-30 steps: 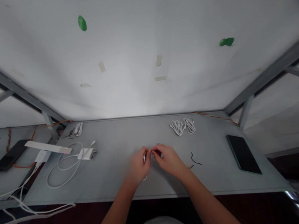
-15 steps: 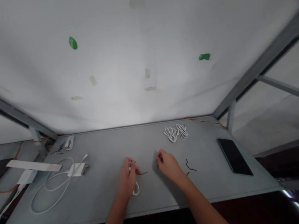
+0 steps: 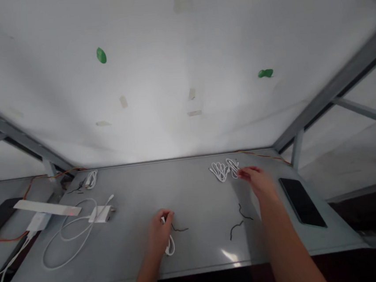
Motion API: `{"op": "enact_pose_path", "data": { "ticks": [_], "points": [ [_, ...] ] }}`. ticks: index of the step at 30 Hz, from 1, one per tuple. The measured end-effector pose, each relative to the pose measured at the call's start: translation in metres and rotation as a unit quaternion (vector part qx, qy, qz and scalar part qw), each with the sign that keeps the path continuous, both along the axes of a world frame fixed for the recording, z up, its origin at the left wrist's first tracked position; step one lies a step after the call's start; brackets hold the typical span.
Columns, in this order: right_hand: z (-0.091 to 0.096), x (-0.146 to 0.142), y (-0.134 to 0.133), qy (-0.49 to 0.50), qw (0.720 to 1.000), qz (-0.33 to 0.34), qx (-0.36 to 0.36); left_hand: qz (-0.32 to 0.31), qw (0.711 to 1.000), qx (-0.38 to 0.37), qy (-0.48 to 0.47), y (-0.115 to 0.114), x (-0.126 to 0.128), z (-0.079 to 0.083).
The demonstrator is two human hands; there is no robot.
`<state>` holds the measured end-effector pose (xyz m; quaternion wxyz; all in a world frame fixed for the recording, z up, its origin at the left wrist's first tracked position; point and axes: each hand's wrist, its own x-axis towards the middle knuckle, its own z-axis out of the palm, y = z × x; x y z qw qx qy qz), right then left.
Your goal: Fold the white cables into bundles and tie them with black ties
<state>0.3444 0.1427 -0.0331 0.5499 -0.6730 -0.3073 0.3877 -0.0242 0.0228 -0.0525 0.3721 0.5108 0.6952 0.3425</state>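
My left hand is closed around a bundled white cable, whose loop hangs out below the fingers over the grey tabletop. A thin black twist tie lies just right of that hand. My right hand reaches to the back right, slightly blurred, fingers stretched out. Its fingertips are at the edge of a coiled white cable; whether they touch it I cannot tell. Beside that coil rests another white cable coil. Two more black twist ties, one bent and one curved, lie nearer the front.
A dark-screened phone or tablet lies at the right. On the left are a white charger with a looped cable, another bundled cable, black ties and a white strip. A white wall closes off the back.
My right hand has moved from the middle to the back right, beside the coiled cables. The left hand stays near the front with the cable. The view has shifted slightly.
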Motion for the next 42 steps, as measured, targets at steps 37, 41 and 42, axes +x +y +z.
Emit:
{"op": "enact_pose_path", "data": {
  "ticks": [37,41,42],
  "points": [
    [-0.019,-0.127,-0.109,0.148,0.974,0.174,0.002,-0.069,0.996,-0.027,-0.055,0.029,0.036,0.005],
    [-0.005,-0.080,-0.107,0.051,0.991,0.122,0.034,-0.029,0.989,-0.052,-0.133,0.028,0.043,0.001],
    [-0.005,-0.066,-0.110,0.022,0.996,0.082,0.039,0.005,0.985,-0.051,-0.165,0.029,0.042,-0.002]
  ]
}}
